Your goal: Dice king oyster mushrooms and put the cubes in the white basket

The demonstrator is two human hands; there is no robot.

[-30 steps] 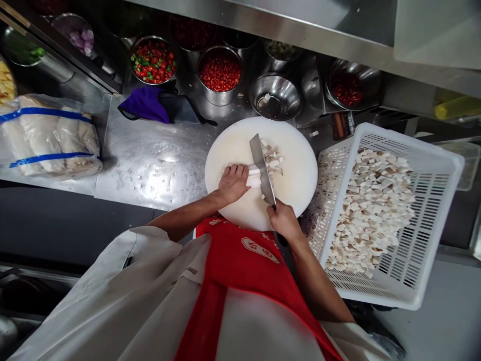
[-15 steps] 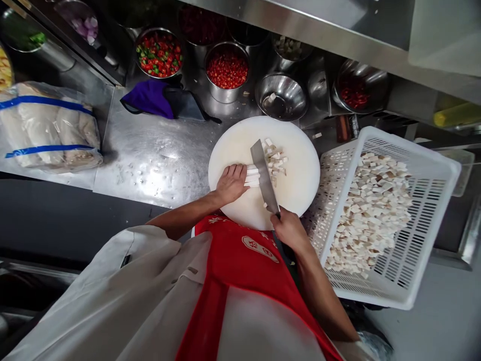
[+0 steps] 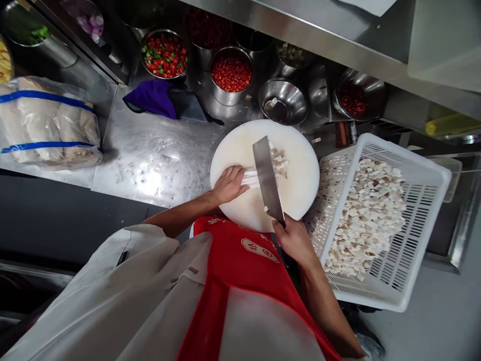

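A round white cutting board [image 3: 296, 185] lies on the steel counter. My left hand [image 3: 228, 183] presses down on a bundle of white strips [image 3: 249, 178] on the board, fingers curled over their ends. My right hand [image 3: 295, 238] grips the handle of a cleaver [image 3: 267, 178] whose blade stands across the strips. Cut white and brown cubes [image 3: 278, 161] lie just right of the blade.
A tilted white plastic basket [image 3: 421, 235] holding many cut cubes sits right of the board. Steel bowls of chopped red chilli [image 3: 230, 73], mixed peppers [image 3: 164, 54] and an almost bare bowl [image 3: 282, 101] line the back. A purple cloth [image 3: 152, 98] and bagged white food [image 3: 45, 123] lie left.
The cleaver has tilted so more of its flat side shows. My left hand has stayed on the strips, and the view has shifted slightly.
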